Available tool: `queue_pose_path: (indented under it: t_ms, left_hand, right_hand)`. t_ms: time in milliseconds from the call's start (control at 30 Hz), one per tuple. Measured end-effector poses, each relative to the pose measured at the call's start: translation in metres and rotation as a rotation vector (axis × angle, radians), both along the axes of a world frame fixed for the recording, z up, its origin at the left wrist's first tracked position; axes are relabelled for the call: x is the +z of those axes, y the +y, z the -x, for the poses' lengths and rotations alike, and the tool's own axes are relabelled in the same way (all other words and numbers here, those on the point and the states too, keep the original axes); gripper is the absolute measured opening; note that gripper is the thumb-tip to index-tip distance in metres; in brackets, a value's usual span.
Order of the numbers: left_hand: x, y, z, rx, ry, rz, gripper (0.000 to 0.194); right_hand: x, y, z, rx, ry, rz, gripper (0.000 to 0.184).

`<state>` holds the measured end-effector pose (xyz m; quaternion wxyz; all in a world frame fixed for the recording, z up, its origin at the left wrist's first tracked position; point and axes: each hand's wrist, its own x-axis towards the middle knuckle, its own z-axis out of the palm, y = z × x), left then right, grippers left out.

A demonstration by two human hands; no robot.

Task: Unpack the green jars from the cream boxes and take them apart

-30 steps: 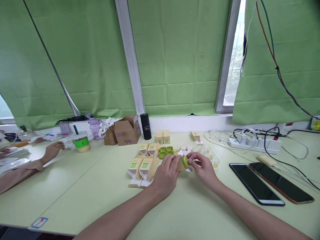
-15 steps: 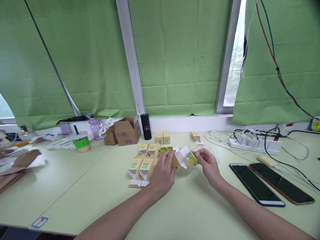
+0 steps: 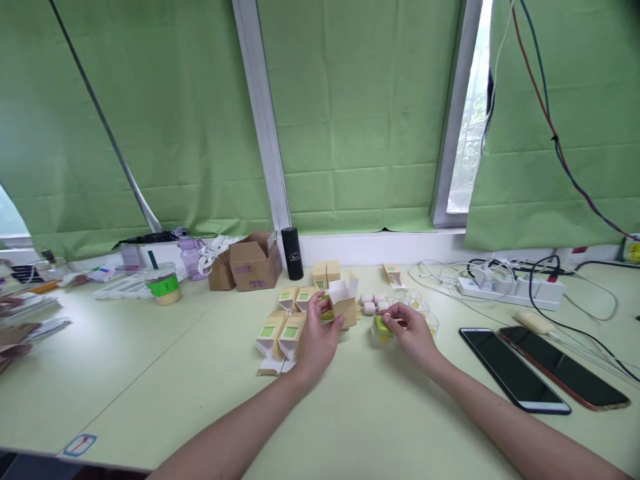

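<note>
My left hand (image 3: 319,343) is closed around a small tan cardboard box (image 3: 346,312), whose white top flaps stand open. To its right, my right hand (image 3: 419,339) pinches a small green case (image 3: 382,327) low over the table; clear plastic shows around its lower part. Between the hands and a little farther back are several small white-pink blocks (image 3: 369,308). Clear plastic cups (image 3: 431,323) sit just beyond my right fingers. Beside my left hand stand several tan boxes (image 3: 269,333) with green labels, their white lower flaps spread out.
Two tan boxes (image 3: 327,273) stand farther back near a black bottle (image 3: 292,253) and a brown carton (image 3: 256,265). Right of me lie two phones (image 3: 515,369) and a white power strip (image 3: 510,293) with tangled cables. A co-worker's sleeve (image 3: 13,347) is at far left.
The green case has come away from the box and moved lower with my right hand. My left hand has turned the box flaps-up. The co-worker's hand has drawn back left.
</note>
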<state>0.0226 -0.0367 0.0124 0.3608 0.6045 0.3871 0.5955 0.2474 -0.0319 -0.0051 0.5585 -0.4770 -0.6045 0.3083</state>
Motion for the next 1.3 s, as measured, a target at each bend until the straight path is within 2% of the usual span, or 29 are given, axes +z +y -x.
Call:
queue_pose_path:
  t_ms: [133,300,467,667,767,933,1300]
  left_hand:
    - [-0.003,0.010,0.002,-0.067,-0.151,0.070,0.057]
    - [-0.003,0.009,0.001,-0.193,-0.329,0.198,0.059]
    - [0.000,0.004,-0.001,-0.343,-0.466,0.277,0.046]
    - [0.001,0.000,-0.001,-0.365,-0.569,0.364,0.027]
    - [0.002,-0.001,0.000,-0.372,-0.587,0.407,0.024]
    - [0.005,-0.003,-0.001,-0.424,-0.590,0.460,0.029]
    - [0.006,-0.011,-0.010,-0.432,-0.479,0.445,0.039]
  right_hand:
    - [0.000,-0.004,0.003,-0.001,-0.137,0.002,0.031]
    - [0.001,-0.009,0.007,0.010,-0.212,-0.016,0.022]
    - [-0.001,-0.009,0.008,0.041,-0.243,-0.007,0.020]
    - [0.000,-0.010,0.009,0.081,-0.288,-0.022,0.021]
    - [0.003,-0.013,0.010,0.067,-0.308,-0.039,0.023]
    - [0.005,-0.017,0.012,0.036,-0.299,-0.098,0.031]
    - [0.008,-0.019,0.023,0.090,-0.246,-0.165,0.040]
